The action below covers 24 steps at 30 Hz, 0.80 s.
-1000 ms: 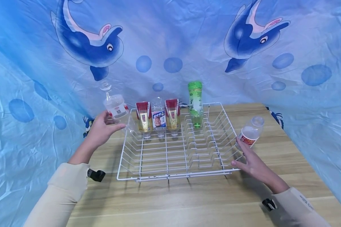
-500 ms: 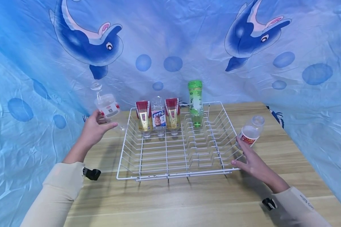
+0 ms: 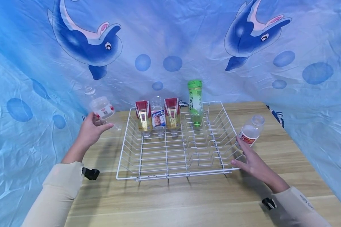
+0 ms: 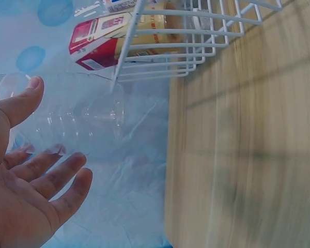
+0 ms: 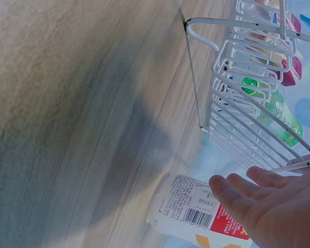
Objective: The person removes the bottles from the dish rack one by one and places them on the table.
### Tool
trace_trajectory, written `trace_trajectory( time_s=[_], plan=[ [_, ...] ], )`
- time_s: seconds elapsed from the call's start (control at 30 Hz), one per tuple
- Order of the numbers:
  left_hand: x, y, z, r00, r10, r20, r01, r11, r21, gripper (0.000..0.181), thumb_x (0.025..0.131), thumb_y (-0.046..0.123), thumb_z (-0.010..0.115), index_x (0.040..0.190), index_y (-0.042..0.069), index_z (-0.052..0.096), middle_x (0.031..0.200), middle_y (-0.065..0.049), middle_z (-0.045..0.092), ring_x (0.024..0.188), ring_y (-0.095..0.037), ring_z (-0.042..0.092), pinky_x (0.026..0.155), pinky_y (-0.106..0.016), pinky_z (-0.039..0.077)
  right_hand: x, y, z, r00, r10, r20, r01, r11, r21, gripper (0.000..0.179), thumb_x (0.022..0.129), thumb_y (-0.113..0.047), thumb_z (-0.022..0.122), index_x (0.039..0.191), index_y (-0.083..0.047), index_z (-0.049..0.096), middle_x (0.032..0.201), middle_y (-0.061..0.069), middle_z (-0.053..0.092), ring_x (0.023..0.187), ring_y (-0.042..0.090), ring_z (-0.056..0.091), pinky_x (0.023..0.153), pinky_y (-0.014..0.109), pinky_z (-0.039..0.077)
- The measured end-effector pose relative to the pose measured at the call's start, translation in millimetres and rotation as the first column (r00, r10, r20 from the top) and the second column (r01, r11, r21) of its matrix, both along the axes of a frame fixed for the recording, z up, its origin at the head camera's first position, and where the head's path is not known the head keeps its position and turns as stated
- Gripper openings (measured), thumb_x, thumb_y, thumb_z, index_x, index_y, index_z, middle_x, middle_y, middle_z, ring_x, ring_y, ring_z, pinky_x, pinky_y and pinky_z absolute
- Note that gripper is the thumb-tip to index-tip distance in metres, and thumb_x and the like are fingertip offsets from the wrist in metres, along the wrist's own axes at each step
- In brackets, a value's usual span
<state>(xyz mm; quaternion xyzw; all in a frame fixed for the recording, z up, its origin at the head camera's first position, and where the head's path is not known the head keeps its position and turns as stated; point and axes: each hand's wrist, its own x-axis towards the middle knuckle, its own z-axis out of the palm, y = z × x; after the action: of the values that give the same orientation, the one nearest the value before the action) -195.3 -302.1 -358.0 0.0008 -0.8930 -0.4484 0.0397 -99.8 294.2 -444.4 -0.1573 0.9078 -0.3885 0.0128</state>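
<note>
Clear btl moved left, L grip holding it; R grip loose, nr rack.

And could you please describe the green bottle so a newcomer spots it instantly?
Find the white wire rack on the table. At its back, rightmost, stands the green bottle. Its colour separates it from the clear bottle between two red-gold containers.

wire rack and one bottle on wooden table
</note>
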Motion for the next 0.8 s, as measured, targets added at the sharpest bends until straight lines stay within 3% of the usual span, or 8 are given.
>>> trace_trajectory(
  time_s=[0.17,0.6,0.8],
  plan=[
    [-5.3,-0.4,-10.0,0.999,-0.006,0.034,0.006,1.0,0.001,0.09,0.09,0.036,0.077,0.154,0.0,0.026,0.147,-0.03,0.045,0.131,-0.047,0.049,0.098,-0.057,0.049,1.0,-1,-0.7,1.0,-0.001,-0.011,0.001,1.0,-0.005,0.099,0.091,-0.028,0.074,0.163,-0.007,0.008,0.162,0.033,0.009,0.144,0.059,0.013,0.107,0.079,0.017],
    [-20.2,-0.6,-46.5,0.996,0.038,0.077,-0.039,0.999,0.02,0.088,0.09,0.032,0.078,0.155,0.002,0.027,0.143,-0.027,0.043,0.13,-0.047,0.05,0.097,-0.054,0.052,-0.6,-2,-4.5,1.0,0.007,-0.021,-0.008,1.0,-0.015,0.098,0.091,-0.023,0.074,0.162,-0.006,0.008,0.162,0.033,0.01,0.144,0.059,0.014,0.107,0.078,0.018],
    [-26.8,0.3,-57.6,0.995,0.042,0.093,-0.047,0.998,0.049,0.083,0.091,0.02,0.078,0.153,-0.001,0.028,0.144,-0.028,0.041,0.13,-0.047,0.049,0.099,-0.052,0.051,-1.3,-1,-4.6,1.0,0.007,-0.008,-0.007,1.0,-0.013,0.099,0.092,-0.025,0.073,0.163,-0.008,0.006,0.163,0.031,0.011,0.145,0.058,0.013,0.107,0.078,0.017]
  ],
)
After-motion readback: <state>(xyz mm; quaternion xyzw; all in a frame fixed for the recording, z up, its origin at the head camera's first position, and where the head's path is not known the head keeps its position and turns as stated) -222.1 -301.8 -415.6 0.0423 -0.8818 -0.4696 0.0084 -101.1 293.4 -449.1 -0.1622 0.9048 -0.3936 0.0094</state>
